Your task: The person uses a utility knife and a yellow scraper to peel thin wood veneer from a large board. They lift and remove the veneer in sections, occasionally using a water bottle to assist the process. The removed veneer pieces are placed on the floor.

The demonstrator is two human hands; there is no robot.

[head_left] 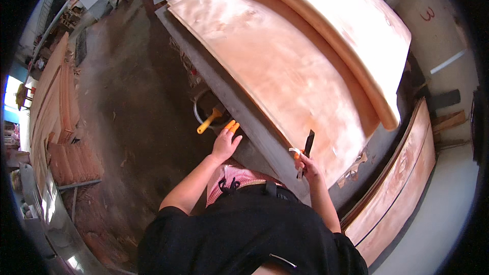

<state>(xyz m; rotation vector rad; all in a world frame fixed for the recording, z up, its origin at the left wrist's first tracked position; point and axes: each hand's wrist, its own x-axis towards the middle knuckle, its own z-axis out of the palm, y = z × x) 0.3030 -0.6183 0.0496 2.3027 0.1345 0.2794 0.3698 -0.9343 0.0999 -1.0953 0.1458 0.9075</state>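
My left hand (224,143) reaches over the near edge of the bench, orange covers on some fingertips. Its fingers are stretched out and hold nothing. Beside it, a yellow-handled brush or scraper (208,121) leans in a round bucket (196,113); its working end is hard to make out. My right hand (308,166), also with orange on its fingers, is closed around a knife-like tool with a flat dark blade (309,141). A small whitish strip (295,150) shows at those fingers. Just beyond that hand lies a large wood veneer sheet (275,66).
A partly rolled veneer sheet (351,15) covers the far side of the stack, on a grey bench (239,104). More panels (402,188) lean at the right by the wall. Wood stacks (63,102) stand on the left, across the dark floor (132,71).
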